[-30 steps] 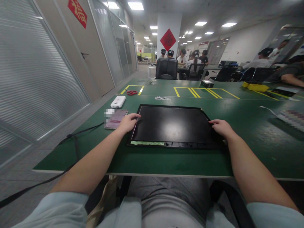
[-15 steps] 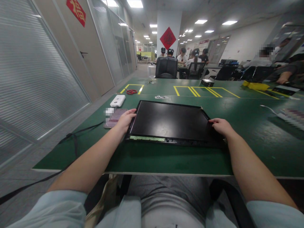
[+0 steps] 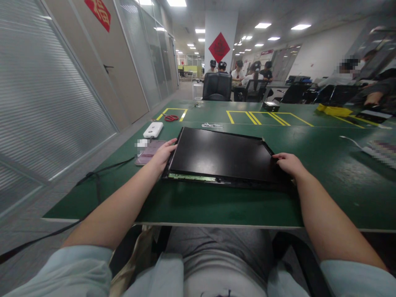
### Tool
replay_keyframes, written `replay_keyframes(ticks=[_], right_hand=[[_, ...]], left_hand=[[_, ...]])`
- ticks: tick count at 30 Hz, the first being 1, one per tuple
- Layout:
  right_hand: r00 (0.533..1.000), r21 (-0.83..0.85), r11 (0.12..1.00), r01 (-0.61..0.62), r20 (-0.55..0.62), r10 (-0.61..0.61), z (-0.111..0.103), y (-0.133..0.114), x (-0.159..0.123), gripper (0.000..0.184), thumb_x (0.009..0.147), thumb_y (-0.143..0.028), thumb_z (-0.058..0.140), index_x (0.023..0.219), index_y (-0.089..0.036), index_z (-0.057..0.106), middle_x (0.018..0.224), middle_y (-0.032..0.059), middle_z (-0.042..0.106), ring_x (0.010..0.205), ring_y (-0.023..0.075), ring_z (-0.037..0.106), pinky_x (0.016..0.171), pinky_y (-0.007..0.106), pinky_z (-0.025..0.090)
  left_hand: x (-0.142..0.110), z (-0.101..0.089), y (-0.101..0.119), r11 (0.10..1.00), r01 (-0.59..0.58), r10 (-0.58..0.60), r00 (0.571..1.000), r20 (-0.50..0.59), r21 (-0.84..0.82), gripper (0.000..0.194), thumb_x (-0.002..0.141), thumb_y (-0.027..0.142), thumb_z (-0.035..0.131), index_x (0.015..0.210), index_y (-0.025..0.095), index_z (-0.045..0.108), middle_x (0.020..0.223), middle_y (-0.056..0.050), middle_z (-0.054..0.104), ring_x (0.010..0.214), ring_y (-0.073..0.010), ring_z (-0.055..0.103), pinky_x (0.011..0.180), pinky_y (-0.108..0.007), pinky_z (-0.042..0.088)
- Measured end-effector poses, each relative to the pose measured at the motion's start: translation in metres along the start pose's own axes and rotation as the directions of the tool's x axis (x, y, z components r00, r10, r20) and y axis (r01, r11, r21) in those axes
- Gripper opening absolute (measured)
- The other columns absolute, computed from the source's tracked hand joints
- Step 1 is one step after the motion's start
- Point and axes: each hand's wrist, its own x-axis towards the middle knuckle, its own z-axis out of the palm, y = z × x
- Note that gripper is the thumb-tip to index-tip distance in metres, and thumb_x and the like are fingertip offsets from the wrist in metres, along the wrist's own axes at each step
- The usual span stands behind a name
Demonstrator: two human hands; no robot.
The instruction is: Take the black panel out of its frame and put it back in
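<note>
A flat black display panel point(image 3: 219, 154) lies in front of me in a dark frame, on the green table point(image 3: 222, 208). Along its near left edge a strip of green circuit board point(image 3: 192, 177) shows. My left hand point(image 3: 165, 154) grips the panel's left edge, thumb and fingertips at the rim. My right hand point(image 3: 289, 163) holds the right edge, with the thumb and index finger at the rim and the other fingers curled partly out of sight. The far left corner sits a little raised.
Left of the panel are a phone point(image 3: 150, 152) and a white power bank point(image 3: 153, 130). Beyond it lie red-handled scissors point(image 3: 171, 118), small white pieces point(image 3: 212, 125) and a black box point(image 3: 270, 107). A yellow item point(image 3: 334, 110) is far right. Several people sit in the background.
The panel's far left part has risen slightly and the gap by the circuit strip looks darker. Both hands keep their hold at the sides.
</note>
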Motion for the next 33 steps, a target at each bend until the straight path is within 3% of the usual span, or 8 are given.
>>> replay_keyframes(ticks=[8, 15, 20, 24, 28, 31, 33], right_hand=[[0.999, -0.012, 1.000, -0.028, 0.018, 0.029, -0.003, -0.005, -0.004, 0.047, 0.071, -0.006, 0.060, 0.110, -0.021, 0.081, 0.109, 0.0086, 0.078, 0.098, 0.0241, 0.071, 0.092, 0.033, 0.054], [0.999, -0.030, 0.999, -0.029, 0.030, 0.029, -0.003, -0.005, -0.003, 0.048, 0.074, -0.007, 0.060, 0.115, -0.021, 0.080, 0.115, 0.0094, 0.077, 0.102, 0.0252, 0.071, 0.095, 0.035, 0.054], [1.000, -0.037, 0.999, -0.012, 0.011, 0.013, -0.001, -0.001, 0.000, 0.047, 0.073, -0.008, 0.058, 0.113, -0.020, 0.080, 0.115, 0.0101, 0.077, 0.103, 0.0258, 0.071, 0.096, 0.037, 0.054], [1.000, -0.013, 1.000, -0.001, 0.010, 0.001, 0.001, 0.003, 0.003, 0.048, 0.070, -0.009, 0.059, 0.112, -0.020, 0.080, 0.111, 0.0099, 0.078, 0.100, 0.0259, 0.071, 0.095, 0.038, 0.055], [1.000, -0.002, 1.000, 0.003, 0.005, -0.003, 0.002, 0.003, 0.004, 0.047, 0.069, -0.007, 0.058, 0.109, -0.019, 0.081, 0.110, 0.0107, 0.077, 0.101, 0.0264, 0.071, 0.096, 0.039, 0.054], [1.000, 0.015, 1.000, -0.005, -0.004, 0.005, 0.000, -0.001, 0.001, 0.042, 0.069, -0.007, 0.059, 0.103, -0.019, 0.081, 0.106, 0.0106, 0.077, 0.099, 0.0266, 0.070, 0.096, 0.039, 0.053], [1.000, 0.037, 0.999, -0.011, -0.007, 0.011, -0.002, -0.004, -0.002, 0.035, 0.070, -0.009, 0.062, 0.097, -0.020, 0.081, 0.100, 0.0092, 0.077, 0.095, 0.0261, 0.070, 0.094, 0.039, 0.053]], left_hand=[[-0.002, 0.002, -0.006, 0.997, -0.055, 0.049, 0.994, 0.102, 0.054, 0.038, 0.076, 0.018, 0.084, 0.112, 0.012, 0.075, 0.086, -0.008, 0.081, 0.073, -0.0219, 0.077, 0.063, -0.029, 0.062], [-0.002, 0.004, -0.006, 0.997, -0.076, 0.075, 0.996, 0.057, 0.020, 0.033, 0.072, 0.005, 0.060, 0.098, 0.012, 0.079, 0.070, -0.005, 0.077, 0.069, -0.0215, 0.075, 0.060, -0.029, 0.061], [-0.002, 0.005, -0.009, 0.998, -0.049, 0.049, 0.999, -0.007, 0.050, 0.008, 0.078, 0.021, 0.068, 0.080, 0.015, 0.073, 0.062, -0.004, 0.071, 0.068, -0.0230, 0.073, 0.062, -0.032, 0.061], [-0.002, 0.001, -0.014, 0.966, -0.118, 0.110, 0.993, 0.048, 0.230, 0.031, 0.061, 0.027, 0.091, 0.084, 0.016, 0.072, 0.072, -0.005, 0.075, 0.074, -0.0254, 0.074, 0.070, -0.036, 0.060], [-0.002, -0.002, -0.015, 0.952, -0.161, 0.139, 0.985, 0.103, 0.259, 0.051, 0.046, 0.030, 0.098, 0.089, 0.015, 0.075, 0.084, -0.007, 0.078, 0.085, -0.0279, 0.075, 0.081, -0.041, 0.061], [-0.001, -0.002, -0.014, 0.938, -0.230, 0.210, 0.972, 0.105, 0.259, 0.055, 0.042, 0.030, 0.099, 0.090, 0.015, 0.076, 0.109, -0.013, 0.078, 0.104, -0.0325, 0.073, 0.093, -0.046, 0.059], [-0.001, -0.001, -0.013, 0.922, -0.293, 0.271, 0.955, 0.118, 0.253, 0.054, 0.041, 0.033, 0.099, 0.087, 0.014, 0.077, 0.133, -0.016, 0.070, 0.118, -0.0367, 0.068, 0.101, -0.048, 0.056]])
